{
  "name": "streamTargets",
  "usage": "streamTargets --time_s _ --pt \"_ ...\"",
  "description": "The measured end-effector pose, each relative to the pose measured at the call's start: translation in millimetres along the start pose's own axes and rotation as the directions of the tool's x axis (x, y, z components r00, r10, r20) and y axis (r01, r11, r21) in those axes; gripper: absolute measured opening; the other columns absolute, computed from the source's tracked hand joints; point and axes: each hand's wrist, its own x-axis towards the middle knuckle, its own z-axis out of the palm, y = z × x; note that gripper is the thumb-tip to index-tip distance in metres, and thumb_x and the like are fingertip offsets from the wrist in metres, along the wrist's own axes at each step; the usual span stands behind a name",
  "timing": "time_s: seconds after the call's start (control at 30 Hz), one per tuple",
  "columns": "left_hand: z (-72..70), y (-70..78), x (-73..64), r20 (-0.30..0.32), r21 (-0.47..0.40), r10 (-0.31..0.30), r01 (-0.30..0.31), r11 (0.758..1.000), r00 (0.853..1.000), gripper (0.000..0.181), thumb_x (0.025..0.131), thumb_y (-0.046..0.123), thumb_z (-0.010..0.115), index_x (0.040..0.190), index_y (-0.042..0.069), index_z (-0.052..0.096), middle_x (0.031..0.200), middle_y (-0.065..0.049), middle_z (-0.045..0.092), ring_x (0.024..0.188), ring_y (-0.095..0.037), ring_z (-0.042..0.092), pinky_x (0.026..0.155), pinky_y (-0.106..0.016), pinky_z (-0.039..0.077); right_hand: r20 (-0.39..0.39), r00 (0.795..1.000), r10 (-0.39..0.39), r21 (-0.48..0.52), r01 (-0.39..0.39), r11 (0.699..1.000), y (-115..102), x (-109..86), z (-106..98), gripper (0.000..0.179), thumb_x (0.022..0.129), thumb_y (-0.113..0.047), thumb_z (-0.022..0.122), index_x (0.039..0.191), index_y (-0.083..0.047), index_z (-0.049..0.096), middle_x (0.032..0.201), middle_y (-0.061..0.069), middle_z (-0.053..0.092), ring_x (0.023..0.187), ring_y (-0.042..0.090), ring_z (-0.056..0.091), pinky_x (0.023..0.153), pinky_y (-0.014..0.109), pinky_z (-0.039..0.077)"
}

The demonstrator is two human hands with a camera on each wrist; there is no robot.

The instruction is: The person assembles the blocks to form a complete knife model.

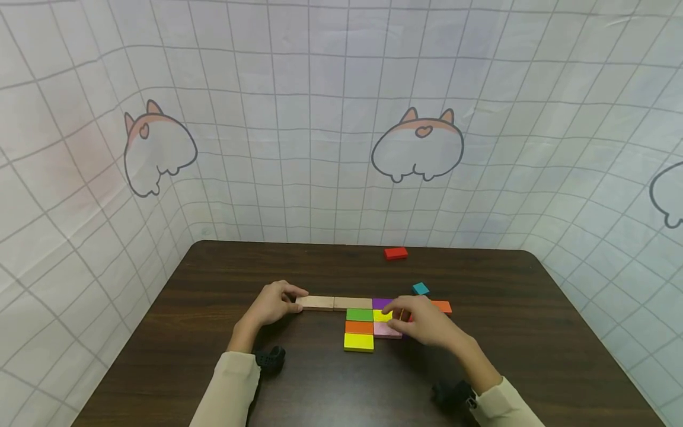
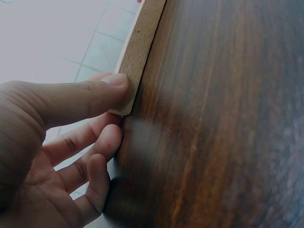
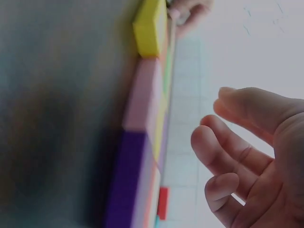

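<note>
At the left end of a row of two plain wooden blocks, my left hand (image 1: 273, 303) pinches the outer wooden block (image 1: 316, 303), thumb on its near side in the left wrist view. The second wooden block (image 1: 353, 303) continues the row to a purple block (image 1: 382, 303). Below them lie a green block (image 1: 360, 315), an orange block (image 1: 359, 327), a yellow block (image 1: 358, 342) and a pink block (image 1: 387, 331), all flat and side by side. My right hand (image 1: 424, 320) hovers above the right part of this layout, fingers loosely bent and holding nothing, hiding some blocks.
A red block (image 1: 396, 253) lies near the back edge of the dark wooden table (image 1: 213, 261). Behind my right hand are a blue block (image 1: 420, 289) and another orange block (image 1: 442, 306). A white gridded cloth (image 1: 320, 207) surrounds the table's back and sides.
</note>
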Motion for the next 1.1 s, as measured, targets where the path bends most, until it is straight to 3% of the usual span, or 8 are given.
streamTargets --time_s 0.17,0.33,0.63,0.8,0.93,1.1 --pt "-0.6 0.9 -1.8 0.006 -0.009 0.012 -0.012 1.000 1.000 0.030 0.088 0.011 0.080 0.118 0.018 0.079 0.114 -0.006 0.067 0.092 -0.021 0.063 0.077 -0.039 0.055 -0.121 0.992 0.025 0.007 -0.025 1.000 11 4.2 -21 0.019 0.095 -0.016 0.073 0.114 -0.013 0.075 0.094 -0.006 0.069 0.080 0.009 0.060 0.070 0.024 0.053" --pt "-0.3 0.7 -2.1 0.012 -0.009 0.013 -0.013 1.000 1.000 0.030 0.089 0.012 0.080 0.118 0.018 0.079 0.115 -0.007 0.067 0.092 -0.020 0.064 0.077 -0.039 0.056 -0.160 0.983 0.092 0.032 -0.088 0.996 34 21.8 -41 0.025 0.095 -0.017 0.074 0.120 -0.015 0.072 0.107 0.003 0.069 0.087 0.016 0.061 0.074 0.029 0.054" --pt "-1.6 0.0 -0.6 0.004 -0.007 0.010 -0.010 1.000 1.000 0.030 0.088 0.012 0.080 0.117 0.020 0.079 0.116 -0.006 0.067 0.093 -0.021 0.065 0.078 -0.040 0.056 -0.001 0.965 0.261 0.027 -0.261 0.965 91 65.3 -66 0.059 0.096 -0.023 0.072 0.148 -0.006 0.052 0.137 0.023 0.058 0.109 0.033 0.062 0.087 0.048 0.055" --pt "-3.5 0.0 -0.7 0.000 -0.007 0.011 -0.011 1.000 1.000 0.030 0.088 0.012 0.080 0.118 0.020 0.079 0.116 -0.006 0.067 0.093 -0.020 0.064 0.077 -0.039 0.056 0.041 0.948 0.316 0.025 -0.317 0.948 109 89.1 -66 0.068 0.095 -0.021 0.073 0.155 -0.006 0.043 0.149 0.026 0.050 0.131 0.044 0.050 0.106 0.062 0.045" --pt "-3.5 0.1 -2.1 -0.006 -0.016 0.011 -0.011 1.000 1.000 0.030 0.088 0.012 0.080 0.117 0.019 0.079 0.114 -0.006 0.067 0.093 -0.020 0.064 0.078 -0.039 0.056 0.069 0.951 0.302 0.044 -0.305 0.951 121 104.0 -61 0.076 0.094 -0.018 0.074 0.158 -0.005 0.036 0.156 0.028 0.041 0.146 0.048 0.034 0.115 0.067 0.031" --pt "-0.9 0.2 -2.8 -0.003 -0.029 0.014 -0.014 0.999 1.000 0.030 0.088 0.011 0.080 0.117 0.018 0.079 0.113 -0.006 0.067 0.091 -0.019 0.064 0.077 -0.038 0.056 0.093 0.948 0.305 0.046 -0.310 0.949 131 113.1 -55 0.077 0.095 -0.013 0.073 0.159 -0.002 0.033 0.160 0.027 0.036 0.150 0.049 0.027 0.118 0.068 0.026"
